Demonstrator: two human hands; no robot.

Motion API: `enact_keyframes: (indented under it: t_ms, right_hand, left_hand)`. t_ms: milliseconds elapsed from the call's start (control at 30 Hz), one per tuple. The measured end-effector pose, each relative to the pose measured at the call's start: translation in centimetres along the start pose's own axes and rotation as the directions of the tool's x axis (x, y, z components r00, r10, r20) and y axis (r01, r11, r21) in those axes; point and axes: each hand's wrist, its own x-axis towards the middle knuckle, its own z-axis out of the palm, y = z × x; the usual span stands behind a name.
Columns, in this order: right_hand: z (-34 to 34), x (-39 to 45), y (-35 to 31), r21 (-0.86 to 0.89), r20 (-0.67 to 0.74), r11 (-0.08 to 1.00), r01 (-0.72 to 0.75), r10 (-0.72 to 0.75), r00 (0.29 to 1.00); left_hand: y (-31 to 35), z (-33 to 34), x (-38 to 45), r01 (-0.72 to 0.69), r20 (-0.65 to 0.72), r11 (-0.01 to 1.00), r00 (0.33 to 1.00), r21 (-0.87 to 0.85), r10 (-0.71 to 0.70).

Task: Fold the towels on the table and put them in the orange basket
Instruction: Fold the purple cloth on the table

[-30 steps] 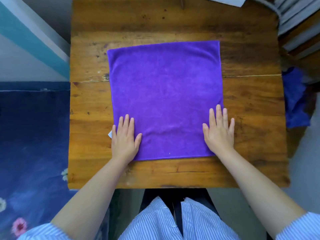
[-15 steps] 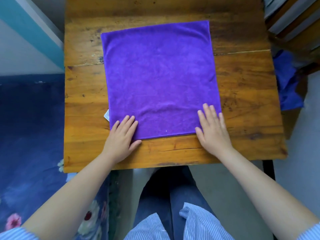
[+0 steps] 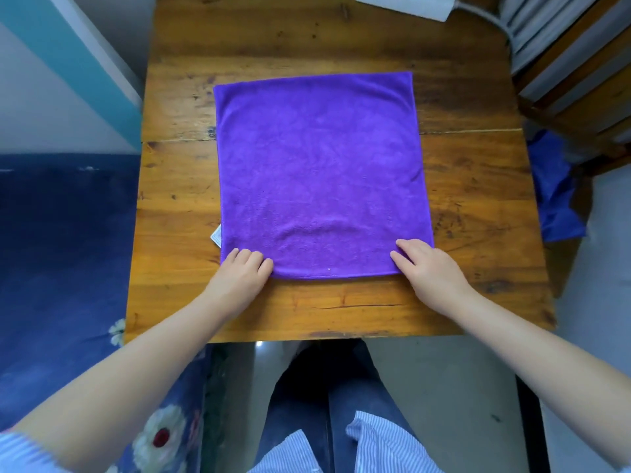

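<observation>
Both hands have drawn back from lying flat on the purple towel (image 3: 317, 175) to its near corners: the left hand (image 3: 239, 273) now curls its fingers on the near-left corner and the right hand (image 3: 426, 268) on the near-right corner, each apparently pinching the hem, though the thumbs are hidden. Spread flat and roughly square, the towel occupies the centre of the wooden table (image 3: 170, 206), its near edge parallel to the table's near edge and its far edge directly ahead of both hands. Judged from this layout, the coming fold carries the near edge straight away toward the far edge, with each hand equally close to its corner; no orange basket is in view.
</observation>
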Motion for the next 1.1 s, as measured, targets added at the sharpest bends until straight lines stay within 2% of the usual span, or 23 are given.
enact_keyframes:
  t_ms: [100, 167, 233, 333, 367, 400, 433, 500, 533, 600, 667, 700, 767, 867, 967, 1033, 1100]
  right_hand:
    - [-0.3, 0.7, -0.6, -0.018, -0.017, 1.0, -0.025, 0.025, 1.0]
    - [-0.1, 1.2, -0.9, 0.05, -0.092, 0.995, -0.083, 0.087, 0.992]
    - [-0.4, 1.7, -1.0, 0.148, -0.182, 0.984, -0.1, 0.126, 0.975]
    - [-1.6, 1.6, -0.9, 0.231, -0.194, 0.97, -0.08, 0.127, 0.973]
    - [-1.9, 1.4, -0.7, 0.262, -0.147, 0.96, -0.095, 0.137, 0.98]
    - [-2.4, 1.1, -0.6, 0.304, -0.042, 0.943, -0.138, 0.158, 0.987]
    - [-2.8, 0.9, -0.4, 0.344, 0.102, 0.919, -0.192, 0.167, 0.981]
    - [-2.9, 0.6, -0.4, 0.403, 0.38, 0.864, -0.301, 0.141, 0.914]
    - [-3.1, 0.6, -0.8, 0.408, 0.477, 0.849, -0.335, 0.115, 0.871]
    - [-3.2, 1.1, -1.9, 0.423, 0.623, 0.81, -0.406, 0.066, 0.78]
    - [-3.1, 1.5, -2.6, 0.441, 0.714, 0.75, -0.492, 0.039, 0.699]
    - [-3.0, 1.7, -2.7, 0.448, 0.724, 0.727, -0.52, 0.046, 0.689]
    - [-3.2, 2.1, -2.2, 0.472, 0.685, 0.687, -0.552, 0.107, 0.72]
    - [-3.5, 2.0, -0.4, 0.572, 0.537, 0.598, -0.561, 0.243, 0.807]
    - [-3.8, 1.2, 1.5, 0.637, 0.393, 0.558, -0.532, 0.358, 0.847]
    - [-3.8, 0.7, 2.5, 0.671, 0.308, 0.536, -0.513, 0.428, 0.85]
    - [-3.6, 0.4, 3.2, 0.724, 0.253, 0.459, -0.515, 0.517, 0.818]
  left_hand:
    - [0.4, -0.3, 0.4, 0.053, 0.046, 0.998, 0.997, 0.028, -0.055]
    - [0.5, -0.2, 0.5, 0.107, 0.047, 0.994, 0.993, 0.003, -0.107]
    - [0.3, -0.3, 0.3, 0.183, 0.06, 0.981, 0.982, -0.064, -0.179]
    - [-0.4, -0.3, -0.4, 0.255, 0.091, 0.942, 0.966, -0.217, -0.241]
    - [-0.7, -0.5, -0.5, 0.299, 0.122, 0.909, 0.954, -0.289, -0.275]
    - [-1.0, -0.4, -0.7, 0.337, 0.207, 0.876, 0.938, -0.346, -0.279]
    - [-1.4, -0.5, -0.7, 0.382, 0.352, 0.832, 0.904, -0.403, -0.244]
    - [-2.0, -1.5, -0.6, 0.536, 0.669, 0.706, 0.734, -0.463, -0.119]
    - [-2.2, -2.0, -0.6, 0.601, 0.747, 0.641, 0.662, -0.477, -0.064]
    - [-2.3, -3.0, -0.9, 0.674, 0.824, 0.566, 0.566, -0.475, 0.018]
    - [-2.5, -3.4, -1.3, 0.713, 0.847, 0.511, 0.527, -0.481, 0.061]
    - [-2.7, -3.4, -1.4, 0.727, 0.843, 0.472, 0.534, -0.498, 0.067]
    - [-3.2, -3.6, -0.9, 0.721, 0.805, 0.421, 0.591, -0.55, 0.04]
    - [-4.2, -4.5, -0.1, 0.68, 0.725, 0.358, 0.689, -0.639, -0.015]
    - [-4.9, -5.4, 1.1, 0.633, 0.637, 0.243, 0.767, -0.735, -0.076]
    - [-5.1, -5.6, 2.2, 0.581, 0.552, 0.093, 0.804, -0.809, -0.219]
    - [-5.5, -5.3, 3.2, 0.494, 0.493, -0.103, 0.779, -0.863, -0.388]
